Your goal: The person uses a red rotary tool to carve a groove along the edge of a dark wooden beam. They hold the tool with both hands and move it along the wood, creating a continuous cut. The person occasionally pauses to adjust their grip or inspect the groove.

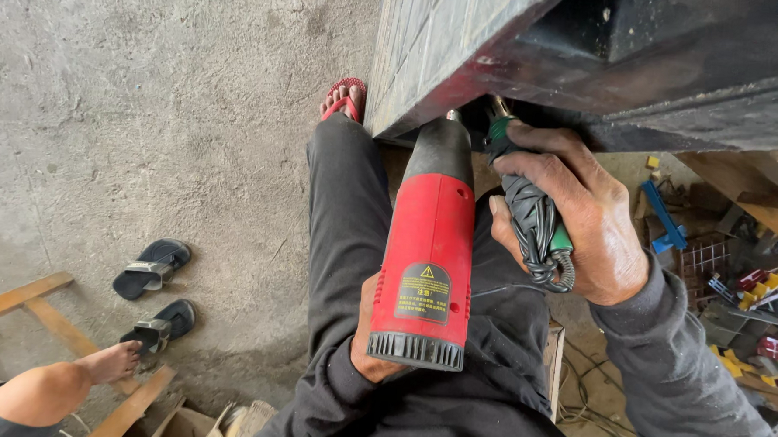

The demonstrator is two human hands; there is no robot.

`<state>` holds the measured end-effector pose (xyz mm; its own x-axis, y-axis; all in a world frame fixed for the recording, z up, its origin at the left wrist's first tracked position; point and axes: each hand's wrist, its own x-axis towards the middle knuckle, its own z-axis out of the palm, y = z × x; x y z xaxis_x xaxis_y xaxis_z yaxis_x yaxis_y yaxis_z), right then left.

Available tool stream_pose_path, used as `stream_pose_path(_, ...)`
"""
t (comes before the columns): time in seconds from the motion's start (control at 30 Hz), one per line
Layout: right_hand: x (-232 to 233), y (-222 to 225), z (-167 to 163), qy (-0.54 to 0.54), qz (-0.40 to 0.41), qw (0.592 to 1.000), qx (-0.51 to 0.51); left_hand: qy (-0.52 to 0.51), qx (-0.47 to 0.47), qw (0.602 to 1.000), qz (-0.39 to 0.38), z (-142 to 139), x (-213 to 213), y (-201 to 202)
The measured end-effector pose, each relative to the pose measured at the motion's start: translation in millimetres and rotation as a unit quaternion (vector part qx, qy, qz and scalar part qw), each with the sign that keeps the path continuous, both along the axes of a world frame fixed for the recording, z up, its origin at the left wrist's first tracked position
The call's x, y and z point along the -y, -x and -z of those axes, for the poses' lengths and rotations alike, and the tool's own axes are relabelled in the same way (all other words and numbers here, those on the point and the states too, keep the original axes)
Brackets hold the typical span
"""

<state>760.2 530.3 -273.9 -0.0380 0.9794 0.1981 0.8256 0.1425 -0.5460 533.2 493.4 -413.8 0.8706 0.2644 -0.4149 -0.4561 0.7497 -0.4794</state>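
Two hands work a red heat gun and a green-handled tool under a dark slab.

The left hand (368, 336) is wrapped around the rear of the red heat gun (428, 264) at lower centre, its black nozzle aimed up at the slab's (589, 52) lower edge; the right hand (573, 213), centre right, is clenched around a green-handled tool (529, 207) bound with dark cord, tip touching the same edge; a pair of black sandals (154, 296) lies on the concrete floor (149, 103) at left; another person's bare foot (107, 362) rests at lower left.
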Motion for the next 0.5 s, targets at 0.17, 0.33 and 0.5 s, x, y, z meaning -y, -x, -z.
stream_pose_path(0.17,-5.4,-0.9,-4.6,0.016,-0.025,1.0,0.0,0.006,-0.007,1.0,0.019,-0.6,-2.3,0.5)
stream_pose_path(0.33,-9.2,0.6,-9.2,0.023,-0.042,0.999,0.004,-0.009,0.012,1.0,0.002,-0.4,-6.7,0.8)
stream_pose_path(0.5,-12.4,-0.2,-12.2,0.019,-0.045,0.999,0.0,-0.123,-0.092,0.988,0.012,-3.2,-8.8,2.3)
